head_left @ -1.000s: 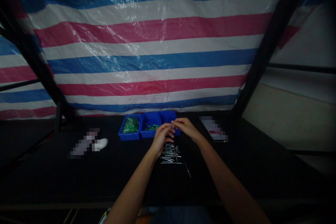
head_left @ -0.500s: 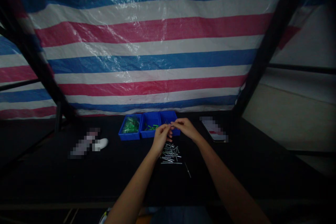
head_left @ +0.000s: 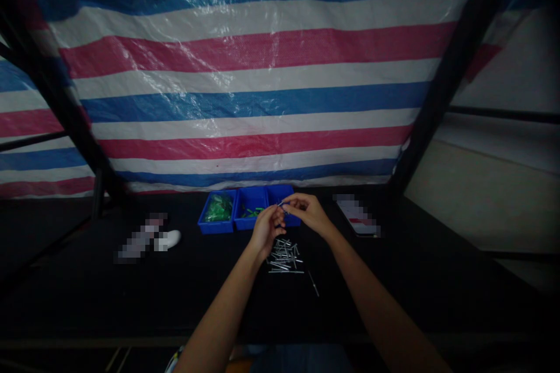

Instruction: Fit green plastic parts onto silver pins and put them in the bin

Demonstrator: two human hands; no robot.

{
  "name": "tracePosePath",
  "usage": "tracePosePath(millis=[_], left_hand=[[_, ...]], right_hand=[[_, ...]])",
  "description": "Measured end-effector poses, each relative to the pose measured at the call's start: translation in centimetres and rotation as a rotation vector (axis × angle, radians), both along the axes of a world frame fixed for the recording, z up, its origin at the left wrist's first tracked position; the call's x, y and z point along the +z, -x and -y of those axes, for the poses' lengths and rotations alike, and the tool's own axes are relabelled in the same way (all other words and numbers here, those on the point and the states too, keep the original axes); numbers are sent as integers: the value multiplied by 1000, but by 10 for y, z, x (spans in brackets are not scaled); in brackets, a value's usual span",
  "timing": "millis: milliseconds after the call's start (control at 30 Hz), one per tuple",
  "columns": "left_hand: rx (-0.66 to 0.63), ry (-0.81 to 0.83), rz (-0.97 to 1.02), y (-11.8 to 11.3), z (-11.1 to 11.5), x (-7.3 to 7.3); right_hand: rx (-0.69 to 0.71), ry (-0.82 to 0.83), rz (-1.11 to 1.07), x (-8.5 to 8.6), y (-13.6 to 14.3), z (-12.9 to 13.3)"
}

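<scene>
My left hand (head_left: 266,228) and my right hand (head_left: 308,211) meet in front of the blue bins. Between their fingertips is a thin silvery screw (head_left: 280,204), pinched from both sides; its finer details are too small to make out. Below my hands, a pile of silvery screws (head_left: 285,255) lies on the black table. One longer thin metal piece (head_left: 314,284) lies apart, to the right of the pile. Behind my fingers stands the right blue bin (head_left: 280,191), its contents largely hidden by my hands.
The middle blue bin (head_left: 251,224) holds small green pieces, and the left blue bin (head_left: 216,227) a green plastic bag. A phone (head_left: 356,215) lies to the right. At left are a white rounded object (head_left: 174,238) and a blurred item (head_left: 137,242). Striped sheeting (head_left: 262,105) hangs behind.
My hands have drawn slightly apart, with the left shifted a little left and its lower fingers looser. More of the thin screw shows between the fingertips. The pile has not moved.
</scene>
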State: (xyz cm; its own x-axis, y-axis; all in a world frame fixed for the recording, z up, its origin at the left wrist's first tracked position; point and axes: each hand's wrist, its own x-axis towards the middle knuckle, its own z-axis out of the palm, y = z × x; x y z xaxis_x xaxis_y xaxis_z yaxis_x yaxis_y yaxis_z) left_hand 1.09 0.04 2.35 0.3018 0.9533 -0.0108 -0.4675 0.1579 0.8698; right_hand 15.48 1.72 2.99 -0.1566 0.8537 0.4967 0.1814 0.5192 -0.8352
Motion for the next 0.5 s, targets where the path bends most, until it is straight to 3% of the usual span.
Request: tracePosePath(millis=[500], left_hand=[[-65,126,76,0,-4,-6]], right_hand=[[-4,-72,96,3,10,8]])
